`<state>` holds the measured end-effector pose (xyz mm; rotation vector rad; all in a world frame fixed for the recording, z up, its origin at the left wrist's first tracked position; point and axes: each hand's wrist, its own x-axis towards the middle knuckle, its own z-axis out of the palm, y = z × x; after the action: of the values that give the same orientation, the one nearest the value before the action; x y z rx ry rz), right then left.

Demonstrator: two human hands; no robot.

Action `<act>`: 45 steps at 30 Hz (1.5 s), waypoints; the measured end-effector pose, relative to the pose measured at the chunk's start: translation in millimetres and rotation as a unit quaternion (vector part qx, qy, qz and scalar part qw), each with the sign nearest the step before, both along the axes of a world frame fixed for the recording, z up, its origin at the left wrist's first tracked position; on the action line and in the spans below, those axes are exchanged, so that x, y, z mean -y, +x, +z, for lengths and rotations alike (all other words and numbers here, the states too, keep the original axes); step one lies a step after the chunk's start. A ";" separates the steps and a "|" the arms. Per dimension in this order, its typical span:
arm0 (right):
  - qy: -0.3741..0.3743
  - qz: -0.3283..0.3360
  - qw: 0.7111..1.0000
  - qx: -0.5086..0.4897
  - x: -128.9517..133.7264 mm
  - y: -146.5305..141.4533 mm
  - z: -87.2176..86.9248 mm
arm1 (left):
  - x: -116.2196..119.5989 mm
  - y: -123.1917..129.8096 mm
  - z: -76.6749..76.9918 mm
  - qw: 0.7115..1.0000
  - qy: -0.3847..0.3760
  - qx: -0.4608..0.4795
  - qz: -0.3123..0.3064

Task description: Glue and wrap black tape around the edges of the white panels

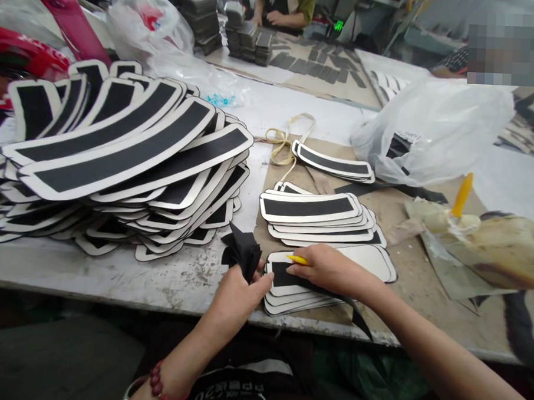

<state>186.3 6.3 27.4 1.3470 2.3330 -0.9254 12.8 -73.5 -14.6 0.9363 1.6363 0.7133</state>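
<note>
My left hand [240, 294] is closed around a bundle of black fabric-like strips [243, 251], its fingertips at the left end of a stack of white curved panels [284, 301]. In my right hand [323, 266] is a slim yellow plastic tool [298, 260], its tip pointing left. That hand's fingers rest on a black strip [282, 275] lying over the top panel; the strip's loose end [359, 322] hangs off at the right. Just behind sits a small pile of white panels with black strips on them [311, 208]. My right forearm covers part of the stack.
A large heap of black-and-white panels [131, 153] fills the left. Behind the work are cream ties [280, 146], a few more panels [335, 161] and a plastic bag [433, 127]. Right stands a glue-smeared container [490, 245] with a yellow handle [462, 194]. Another person's hands [279, 18] are across the table.
</note>
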 end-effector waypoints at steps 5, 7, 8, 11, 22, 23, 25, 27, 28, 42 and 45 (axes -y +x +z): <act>0.012 0.013 1.000 0.017 1.6 -4.6 -1.0 | -5.3 5.6 -3.5 0.997 0.020 -0.065 -0.021; 0.027 0.015 0.999 0.030 3.8 -5.8 -0.1 | -7.1 6.9 -4.9 0.997 0.025 -0.075 -0.022; 0.032 0.015 0.999 0.035 5.4 -4.5 0.9 | -7.6 7.1 -5.4 0.997 0.023 -0.077 -0.021; 0.031 0.008 0.998 0.054 12.6 13.7 7.4 | -7.9 5.9 -6.7 0.997 0.023 -0.070 -0.009; 0.102 -0.193 0.975 0.048 17.5 126.4 23.4 | -8.2 2.7 -8.9 0.997 0.037 -0.074 0.002; 0.109 -0.197 0.972 0.073 15.1 123.9 20.7 | -8.3 2.7 -7.1 0.996 0.033 -0.081 0.002; 0.119 -0.201 0.964 0.127 11.1 116.4 15.6 | -8.3 2.9 -3.3 0.996 0.025 -0.086 0.006; 0.127 -0.196 0.958 0.166 9.0 109.4 12.4 | -7.9 3.2 -1.3 0.996 0.015 -0.084 0.012; 0.131 -0.193 0.956 0.177 8.6 106.8 11.6 | -7.6 3.3 -1.2 0.997 0.013 -0.081 0.015; 0.129 -0.193 0.953 0.196 6.5 106.4 1.9 | -2.7 5.3 -3.3 0.996 -0.008 -0.062 0.057; 0.130 -0.193 0.953 0.195 7.9 106.9 -0.4 | 0.4 11.2 3.1 0.995 0.010 -0.046 0.090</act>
<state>293.3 -1.6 26.9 1.9384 1.9702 -0.3923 24.1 -73.9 -11.5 0.8536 1.8142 0.8208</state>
